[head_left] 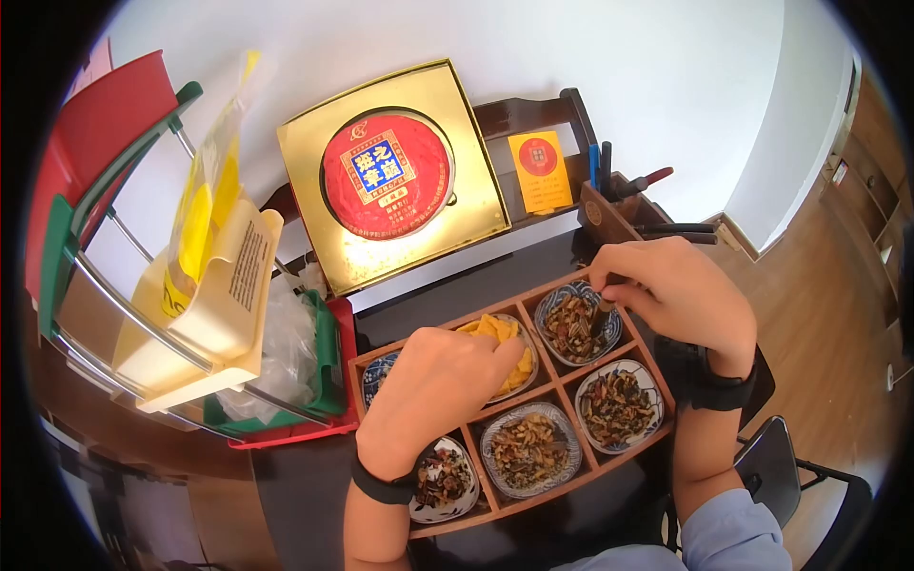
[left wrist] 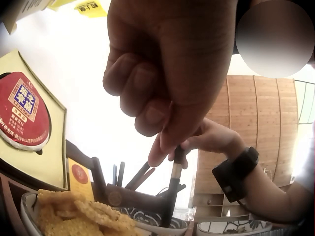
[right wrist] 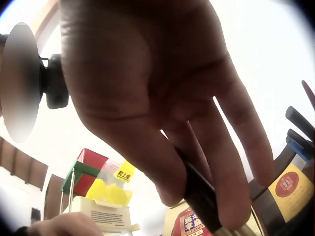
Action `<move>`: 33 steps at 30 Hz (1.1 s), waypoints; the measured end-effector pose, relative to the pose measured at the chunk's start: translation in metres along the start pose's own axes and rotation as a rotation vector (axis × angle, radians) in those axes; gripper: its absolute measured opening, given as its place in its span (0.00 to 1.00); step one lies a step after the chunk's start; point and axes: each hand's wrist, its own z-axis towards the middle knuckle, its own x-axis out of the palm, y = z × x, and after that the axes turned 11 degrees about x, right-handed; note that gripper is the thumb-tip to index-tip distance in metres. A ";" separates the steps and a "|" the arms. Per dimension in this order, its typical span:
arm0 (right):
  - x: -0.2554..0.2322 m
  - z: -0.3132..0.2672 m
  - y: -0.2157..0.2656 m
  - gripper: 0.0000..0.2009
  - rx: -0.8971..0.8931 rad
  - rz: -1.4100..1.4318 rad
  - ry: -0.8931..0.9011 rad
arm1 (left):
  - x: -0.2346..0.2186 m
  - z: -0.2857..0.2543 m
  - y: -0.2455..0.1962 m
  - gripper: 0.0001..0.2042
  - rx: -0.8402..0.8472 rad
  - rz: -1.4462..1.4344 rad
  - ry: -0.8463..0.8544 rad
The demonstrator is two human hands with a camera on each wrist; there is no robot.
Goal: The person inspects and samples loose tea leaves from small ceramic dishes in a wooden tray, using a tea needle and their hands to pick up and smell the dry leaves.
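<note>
Two bare hands are over a compartmented wooden tray [head_left: 570, 419] of patterned dishes. My right hand [head_left: 681, 290] pinches a dark stick-like tool [left wrist: 171, 199] with a metal band. The tool's lower end reaches into the back-right dish of dried brown bits [head_left: 569, 324]. Held with its fingers curled, my left hand [head_left: 428, 381] hangs over the tray's left part, its thumb and forefinger together near the yellow crisp pieces [head_left: 497, 328]. Nothing shows in its grasp, and in the left wrist view it is above the pieces. Other dishes hold dried mixes [head_left: 531, 449].
Behind the tray stands a gold box [head_left: 305, 181] with a red round package. Beside it are a yellow card [head_left: 541, 171] and a wooden holder [head_left: 605, 217] with pens and tools. A rack of green and red baskets [head_left: 328, 419] with a cream container [head_left: 224, 333] stands at left.
</note>
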 end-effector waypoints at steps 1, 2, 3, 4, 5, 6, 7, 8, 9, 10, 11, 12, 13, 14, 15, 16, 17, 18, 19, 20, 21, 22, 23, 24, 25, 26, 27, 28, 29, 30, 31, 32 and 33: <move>0.001 0.000 0.000 0.05 0.000 0.001 0.003 | 0.000 0.000 0.000 0.04 0.004 -0.001 0.003; 0.001 0.000 -0.001 0.05 -0.013 0.013 0.027 | 0.000 0.000 0.000 0.04 0.002 -0.003 0.004; 0.002 0.000 -0.002 0.06 -0.025 0.025 0.049 | -0.001 0.001 0.000 0.04 0.002 -0.007 0.004; 0.006 0.001 -0.003 0.06 -0.025 0.027 0.048 | -0.002 0.001 0.000 0.04 0.003 -0.011 0.003; 0.011 0.003 -0.005 0.06 0.000 0.053 0.091 | -0.002 0.001 -0.001 0.04 0.005 -0.010 0.004; 0.015 0.005 -0.006 0.07 0.024 0.079 0.133 | -0.002 0.001 -0.001 0.04 -0.002 -0.005 0.007; 0.017 0.005 -0.006 0.07 0.024 0.080 0.130 | -0.002 0.001 -0.001 0.04 -0.010 0.000 0.010; 0.018 0.006 -0.005 0.07 0.028 0.047 0.131 | -0.002 0.001 -0.001 0.04 -0.009 0.002 0.010; 0.019 0.006 -0.005 0.08 0.033 0.014 0.133 | -0.002 0.000 -0.001 0.04 -0.012 0.001 0.009; 0.017 0.006 -0.005 0.08 0.033 0.014 0.133 | -0.001 0.000 -0.001 0.04 -0.015 -0.002 0.008; 0.015 0.006 -0.004 0.08 -0.002 0.017 0.106 | -0.001 0.001 -0.001 0.04 -0.014 -0.003 0.008; 0.012 0.005 -0.003 0.08 -0.037 0.019 0.080 | -0.001 0.001 -0.001 0.04 -0.010 0.002 0.017; 0.008 0.004 0.000 0.08 -0.035 0.019 0.080 | -0.001 0.001 -0.001 0.04 -0.008 0.007 0.025; 0.003 0.003 0.002 0.08 -0.027 0.049 0.018 | -0.001 0.001 -0.001 0.04 -0.009 0.005 0.025; 0.001 0.002 0.003 0.08 -0.018 0.080 -0.043 | -0.001 0.001 0.000 0.04 -0.007 0.004 0.027; 0.002 0.002 0.003 0.08 -0.018 0.081 -0.040 | -0.001 0.000 0.000 0.04 -0.006 0.004 0.029; 0.002 0.001 0.003 0.07 -0.023 0.084 -0.023 | 0.000 0.000 0.000 0.04 -0.007 0.003 0.031; 0.003 0.001 0.002 0.07 -0.028 0.089 -0.007 | 0.001 0.000 0.000 0.04 -0.005 0.002 0.019; 0.005 0.002 0.001 0.07 -0.028 0.091 -0.010 | 0.001 0.000 0.000 0.04 -0.002 0.001 0.008; 0.009 0.004 -0.001 0.06 -0.046 0.041 0.001 | 0.001 0.001 0.000 0.04 0.003 0.003 0.010; 0.011 0.005 -0.002 0.06 -0.062 -0.009 0.012 | 0.000 0.001 -0.001 0.04 -0.003 0.000 0.014; 0.010 0.005 -0.002 0.06 -0.059 -0.008 0.009 | 0.000 0.001 -0.001 0.04 -0.010 -0.003 0.019; 0.010 0.005 -0.002 0.05 -0.046 -0.045 0.014 | 0.000 0.001 -0.001 0.04 -0.008 -0.004 0.020; 0.009 0.005 -0.002 0.05 -0.034 -0.082 0.021 | 0.000 0.001 0.000 0.04 -0.007 -0.001 0.025; 0.008 0.004 -0.001 0.05 -0.034 -0.081 0.025 | 0.000 0.001 0.000 0.04 -0.007 0.002 0.030; 0.005 0.004 0.001 0.05 -0.058 -0.030 -0.047 | 0.001 0.000 0.000 0.04 -0.011 -0.001 0.031; 0.004 0.003 0.003 0.05 -0.082 0.022 -0.119 | 0.001 0.000 0.000 0.04 -0.007 -0.001 0.017; 0.002 0.002 0.005 0.05 -0.082 0.024 -0.114 | 0.002 0.000 0.000 0.05 -0.003 -0.001 0.004; 0.000 0.001 0.008 0.05 -0.043 0.042 -0.122 | 0.001 0.000 0.000 0.05 -0.007 -0.004 0.006; 0.000 0.000 0.009 0.05 -0.005 0.061 -0.131 | 0.000 0.001 0.000 0.05 -0.003 -0.012 0.008; 0.003 0.001 0.007 0.05 -0.005 0.062 -0.129 | 0.000 0.001 0.000 0.05 0.002 -0.019 0.010; 0.006 0.002 0.003 0.05 -0.011 0.021 -0.048 | 0.000 0.001 0.000 0.05 0.002 -0.020 0.010; 0.010 0.002 0.000 0.06 -0.018 -0.021 0.032 | 0.000 0.001 -0.001 0.05 -0.002 -0.010 0.014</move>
